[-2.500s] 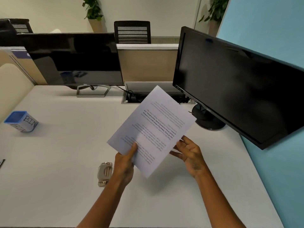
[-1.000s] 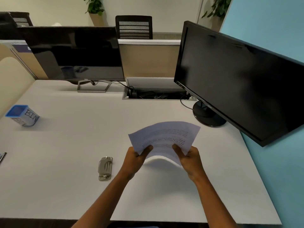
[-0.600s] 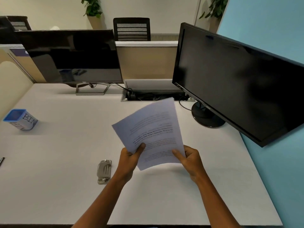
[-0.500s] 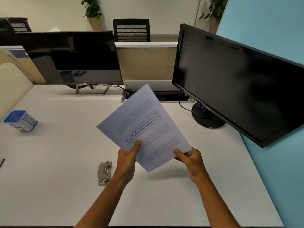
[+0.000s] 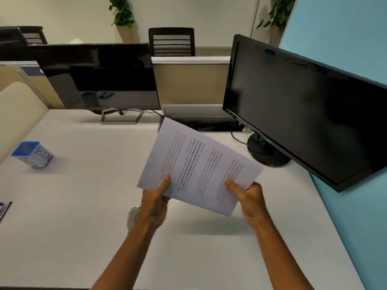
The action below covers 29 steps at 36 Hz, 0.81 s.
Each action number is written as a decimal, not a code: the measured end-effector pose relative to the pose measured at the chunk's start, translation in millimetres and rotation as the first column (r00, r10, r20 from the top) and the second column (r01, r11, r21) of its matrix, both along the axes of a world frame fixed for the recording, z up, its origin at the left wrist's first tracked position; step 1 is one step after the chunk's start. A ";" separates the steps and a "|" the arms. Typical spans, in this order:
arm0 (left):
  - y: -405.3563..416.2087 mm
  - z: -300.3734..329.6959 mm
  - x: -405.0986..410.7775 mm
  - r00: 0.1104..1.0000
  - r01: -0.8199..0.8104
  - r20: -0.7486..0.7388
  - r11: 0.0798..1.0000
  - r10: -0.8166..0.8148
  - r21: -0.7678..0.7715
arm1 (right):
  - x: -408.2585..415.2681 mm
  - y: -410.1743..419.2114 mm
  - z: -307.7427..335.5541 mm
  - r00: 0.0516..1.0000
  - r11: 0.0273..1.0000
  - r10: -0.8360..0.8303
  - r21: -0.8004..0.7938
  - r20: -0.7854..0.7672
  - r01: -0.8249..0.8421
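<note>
Pinching paper near edge: L hand, R hand | above desk | monitor close rt

I see a white desk running from the near edge back to a low partition. At its left a small blue-rimmed box marked BIN sits tilted on the surface. At the back left a monitor stands on an open metal frame foot. At the right a second monitor rests on a round black base. Between them a cable hatch is sunk into the desktop, and a black cable loops from it toward that base. A small grey metal piece lies near the front, partly hidden by the left hand. A thin dark object pokes in at the left edge. The shadow of the paper falls on the near surface.
</note>
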<state>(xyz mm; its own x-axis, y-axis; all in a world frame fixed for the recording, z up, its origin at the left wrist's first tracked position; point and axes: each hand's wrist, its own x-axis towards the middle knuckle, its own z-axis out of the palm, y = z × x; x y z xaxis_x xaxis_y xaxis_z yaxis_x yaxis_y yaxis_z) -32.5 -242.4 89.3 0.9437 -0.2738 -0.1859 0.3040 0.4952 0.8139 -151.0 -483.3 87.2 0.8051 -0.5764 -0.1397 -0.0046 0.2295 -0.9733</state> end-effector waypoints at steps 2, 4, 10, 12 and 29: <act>17.7 2.9 11.6 0.999 0.035 0.008 0.995 -0.035 0.089 | -3.7 -13.7 5.0 1.000 0.997 0.010 -0.080 -0.020 -0.012; 30.7 5.7 20.2 0.990 0.105 0.061 0.964 -0.123 0.243 | -5.9 -24.2 11.3 0.999 0.990 0.020 -0.141 -0.034 -0.025; 36.5 20.5 26.8 0.942 0.188 0.163 0.862 -0.294 0.470 | -7.5 -35.5 28.0 0.998 0.975 0.050 -0.216 -0.028 -0.055; 33.5 20.9 23.9 0.926 0.198 0.184 0.838 -0.330 0.508 | -8.1 -34.5 27.0 0.997 0.974 0.073 -0.216 -0.020 -0.075; 29.0 -30.6 -11.4 0.927 0.137 0.183 0.751 -0.327 0.646 | -24.8 -18.6 -32.7 0.962 0.973 0.047 -0.207 -0.269 -0.105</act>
<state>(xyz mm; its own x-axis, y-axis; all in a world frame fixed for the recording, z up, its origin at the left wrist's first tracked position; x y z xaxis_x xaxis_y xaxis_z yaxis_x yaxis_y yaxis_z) -43.9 -213.3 58.7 0.9023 -0.4071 -0.1420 0.0660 -0.1951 0.9786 -175.8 -501.9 54.5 0.8000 -0.5549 -0.2281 -0.2734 0.0012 -0.9619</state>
